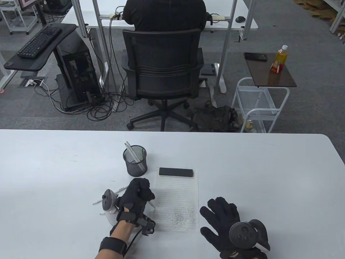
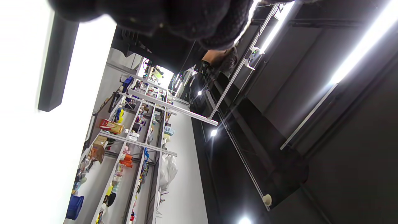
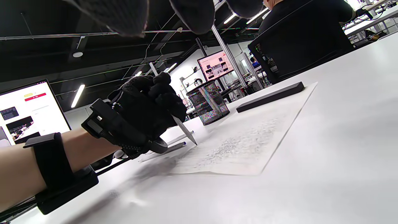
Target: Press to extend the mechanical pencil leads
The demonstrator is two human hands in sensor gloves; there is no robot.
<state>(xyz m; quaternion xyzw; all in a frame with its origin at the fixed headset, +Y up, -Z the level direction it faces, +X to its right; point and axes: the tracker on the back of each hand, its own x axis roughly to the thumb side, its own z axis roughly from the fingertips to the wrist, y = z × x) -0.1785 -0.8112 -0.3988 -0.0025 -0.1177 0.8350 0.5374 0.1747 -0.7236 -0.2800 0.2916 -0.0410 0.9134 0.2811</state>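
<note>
My left hand (image 1: 137,195) grips a silver mechanical pencil (image 3: 184,129) in a fist, its tip pointing down at the left edge of the lined paper (image 1: 178,199). The hand (image 3: 146,107) and the pencil's top end above the fist show in the right wrist view. My right hand (image 1: 222,218) lies flat on the table with fingers spread, right of the paper, holding nothing. Two more pencils (image 1: 107,195) lie on the table left of the left hand. A mesh pen cup (image 1: 135,161) with several pencils stands behind the left hand.
A black bar (image 1: 176,172) rests across the top of the paper. The paper's lower part carries grey lead marks (image 1: 183,215). The white table (image 1: 269,175) stretches to both sides. An office chair with a seated person is beyond the far edge.
</note>
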